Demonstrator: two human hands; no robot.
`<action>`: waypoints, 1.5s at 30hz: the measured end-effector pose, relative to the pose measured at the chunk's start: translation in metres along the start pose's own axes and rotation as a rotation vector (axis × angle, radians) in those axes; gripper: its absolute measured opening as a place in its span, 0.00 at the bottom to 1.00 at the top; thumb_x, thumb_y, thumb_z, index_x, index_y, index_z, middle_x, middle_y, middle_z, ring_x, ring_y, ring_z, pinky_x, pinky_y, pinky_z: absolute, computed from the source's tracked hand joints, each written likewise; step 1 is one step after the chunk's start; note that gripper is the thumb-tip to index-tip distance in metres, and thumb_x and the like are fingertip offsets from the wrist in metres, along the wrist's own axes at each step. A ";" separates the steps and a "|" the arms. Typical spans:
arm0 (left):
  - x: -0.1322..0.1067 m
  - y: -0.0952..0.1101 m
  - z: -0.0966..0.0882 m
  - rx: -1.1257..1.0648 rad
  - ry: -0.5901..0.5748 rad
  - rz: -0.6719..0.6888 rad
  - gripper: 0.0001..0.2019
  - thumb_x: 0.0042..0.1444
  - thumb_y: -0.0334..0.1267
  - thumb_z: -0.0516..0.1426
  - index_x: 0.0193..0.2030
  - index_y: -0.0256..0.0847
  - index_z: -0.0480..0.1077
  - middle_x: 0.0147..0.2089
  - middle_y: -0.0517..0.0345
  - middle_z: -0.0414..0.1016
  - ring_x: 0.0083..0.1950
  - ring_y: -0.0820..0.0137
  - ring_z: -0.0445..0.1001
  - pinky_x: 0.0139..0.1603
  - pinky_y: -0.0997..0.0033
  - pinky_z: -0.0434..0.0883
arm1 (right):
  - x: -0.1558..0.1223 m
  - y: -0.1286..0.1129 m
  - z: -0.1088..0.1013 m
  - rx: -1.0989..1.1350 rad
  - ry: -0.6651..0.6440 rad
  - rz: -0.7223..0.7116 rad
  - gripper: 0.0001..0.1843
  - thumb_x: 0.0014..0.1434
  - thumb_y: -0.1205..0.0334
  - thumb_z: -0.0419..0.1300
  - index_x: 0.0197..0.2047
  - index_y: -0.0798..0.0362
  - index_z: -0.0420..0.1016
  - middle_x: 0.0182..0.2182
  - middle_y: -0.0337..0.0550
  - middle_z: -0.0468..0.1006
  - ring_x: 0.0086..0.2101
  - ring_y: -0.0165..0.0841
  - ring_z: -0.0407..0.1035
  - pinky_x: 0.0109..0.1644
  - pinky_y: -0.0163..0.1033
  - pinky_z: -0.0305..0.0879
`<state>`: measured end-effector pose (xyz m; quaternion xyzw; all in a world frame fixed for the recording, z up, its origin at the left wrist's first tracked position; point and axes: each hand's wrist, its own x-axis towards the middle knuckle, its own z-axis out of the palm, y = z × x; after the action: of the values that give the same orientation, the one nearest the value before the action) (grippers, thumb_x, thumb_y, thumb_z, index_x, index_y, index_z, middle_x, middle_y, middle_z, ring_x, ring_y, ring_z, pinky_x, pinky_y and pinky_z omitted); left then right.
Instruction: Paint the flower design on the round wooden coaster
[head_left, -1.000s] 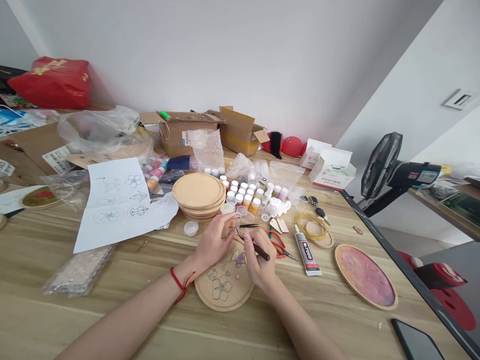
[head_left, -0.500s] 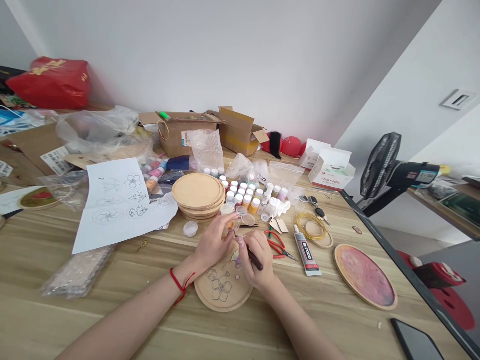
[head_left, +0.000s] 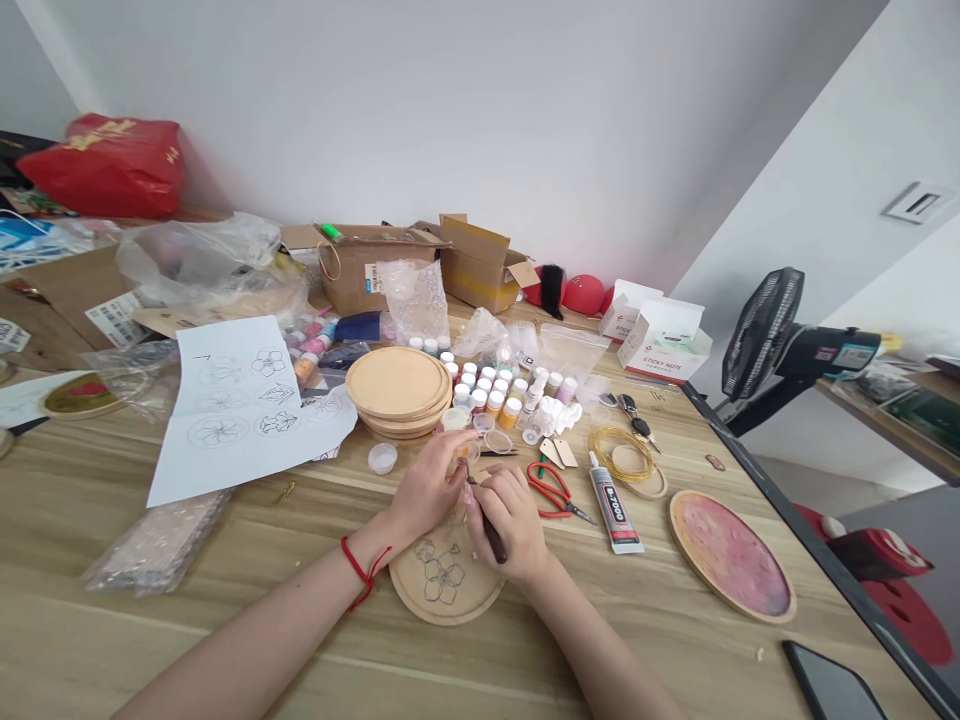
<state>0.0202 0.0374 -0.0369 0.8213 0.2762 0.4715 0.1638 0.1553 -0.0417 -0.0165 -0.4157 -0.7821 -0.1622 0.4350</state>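
My right hand (head_left: 510, 520) is closed round a slim tool with a dark brown handle (head_left: 493, 537). Its tip points up and away, into or against a small clear plastic cup (head_left: 469, 449) with something orange in it. Round that cup curl the fingers of my left hand (head_left: 429, 487), a red cord at its wrist. Below both hands lies a round wooden plate (head_left: 442, 610) bearing a pencil drawing of flowers; my right hand hides part of it.
Beyond my hands stand stacked wooden plates (head_left: 394, 383) and several paint bottles (head_left: 499, 385). Red-handled pliers (head_left: 553, 492), a glue tube (head_left: 616, 510) and a pink-painted plate (head_left: 731, 555) lie at right. Drawing sheets (head_left: 225, 440) and an open lidless cup (head_left: 382, 458) are at left.
The right hand has turned, and the tool's handle end has swung down and left. Its fingers now cover more of the wooden plate's drawing. The left hand has barely moved.
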 end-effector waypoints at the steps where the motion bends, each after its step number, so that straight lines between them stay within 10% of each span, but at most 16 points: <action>1: 0.000 0.000 0.000 0.000 0.003 0.006 0.19 0.63 0.28 0.52 0.60 0.44 0.64 0.56 0.50 0.76 0.59 0.63 0.74 0.59 0.55 0.73 | 0.000 0.000 0.000 -0.012 0.007 0.002 0.08 0.63 0.72 0.52 0.36 0.51 0.68 0.26 0.42 0.72 0.29 0.35 0.64 0.41 0.45 0.67; 16: -0.002 -0.002 0.001 0.005 -0.002 0.038 0.20 0.63 0.30 0.53 0.61 0.45 0.63 0.56 0.50 0.76 0.58 0.61 0.75 0.57 0.53 0.74 | -0.003 0.000 0.001 0.079 0.111 0.184 0.11 0.63 0.72 0.53 0.43 0.49 0.72 0.29 0.43 0.77 0.33 0.37 0.72 0.42 0.46 0.69; 22: -0.003 -0.002 0.003 0.002 -0.020 0.019 0.19 0.62 0.29 0.53 0.60 0.45 0.64 0.55 0.52 0.77 0.57 0.63 0.76 0.58 0.55 0.74 | -0.003 0.000 0.002 -0.040 0.071 0.139 0.12 0.63 0.71 0.53 0.29 0.50 0.67 0.22 0.40 0.72 0.27 0.34 0.66 0.37 0.44 0.65; 34: -0.002 -0.001 0.002 0.046 0.007 0.016 0.24 0.58 0.24 0.54 0.60 0.45 0.62 0.55 0.52 0.76 0.57 0.61 0.75 0.57 0.54 0.74 | 0.004 0.000 0.007 0.653 0.234 1.128 0.24 0.64 0.42 0.54 0.28 0.53 0.75 0.15 0.34 0.68 0.17 0.32 0.65 0.21 0.37 0.61; 39: -0.002 -0.002 0.004 0.064 0.018 0.030 0.24 0.60 0.26 0.55 0.62 0.45 0.61 0.55 0.51 0.75 0.58 0.61 0.74 0.58 0.55 0.73 | 0.003 0.007 0.005 0.591 0.294 1.018 0.21 0.63 0.46 0.58 0.25 0.52 0.73 0.19 0.37 0.71 0.23 0.33 0.68 0.27 0.38 0.64; 45: -0.001 -0.003 0.002 0.052 0.004 0.033 0.23 0.61 0.27 0.55 0.62 0.45 0.61 0.56 0.51 0.75 0.58 0.62 0.74 0.58 0.55 0.73 | -0.004 0.008 0.000 0.243 0.202 0.472 0.07 0.64 0.63 0.58 0.35 0.51 0.76 0.29 0.45 0.76 0.31 0.35 0.70 0.34 0.41 0.68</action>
<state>0.0206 0.0392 -0.0409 0.8287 0.2750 0.4687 0.1341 0.1628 -0.0386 -0.0204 -0.5128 -0.6301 -0.0020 0.5831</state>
